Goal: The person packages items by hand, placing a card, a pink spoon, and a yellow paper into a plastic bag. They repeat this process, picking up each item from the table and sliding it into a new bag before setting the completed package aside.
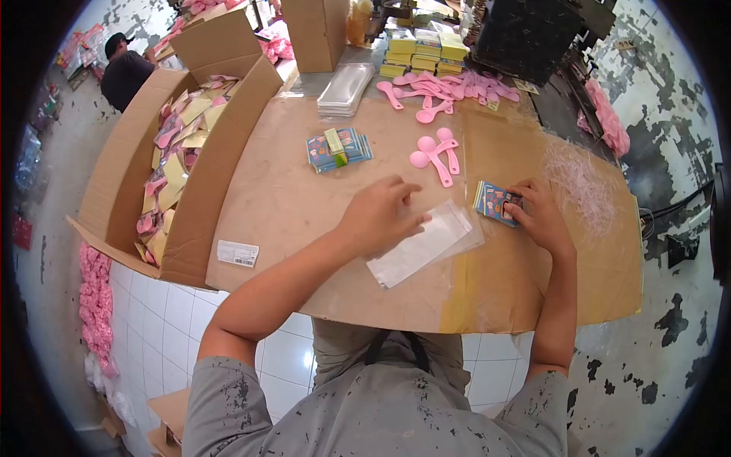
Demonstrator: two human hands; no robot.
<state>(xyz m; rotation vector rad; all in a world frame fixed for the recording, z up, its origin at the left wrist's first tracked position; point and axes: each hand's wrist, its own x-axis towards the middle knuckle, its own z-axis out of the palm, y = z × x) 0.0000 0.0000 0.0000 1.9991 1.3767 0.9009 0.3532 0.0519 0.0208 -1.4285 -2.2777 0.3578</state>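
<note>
**Clear bags (417, 250) lie aslant between the two hands, their far end toward the cards (492, 199)**

The bags lie flat and overlapping on the surface (282, 171), near its front edge. Their long axis runs diagonally, from close to the body on the left to farther out on the right, so the far end lies near the card stack without meeting it.

The left hand (387, 215) is the nearer one to the bags, over their left side. Its thumb and forefinger are parted, with nothing seen between them; whether the thumb touches the plastic, I cannot tell.

The right hand (537, 215) has thumb and fingers closed about the right end of the cards, though whether on one card or the whole stack is unclear. That stack's long side runs roughly left to right, dipping toward this hand. Pink spoons (437, 158) lie beyond the bags, between the hands.
</note>
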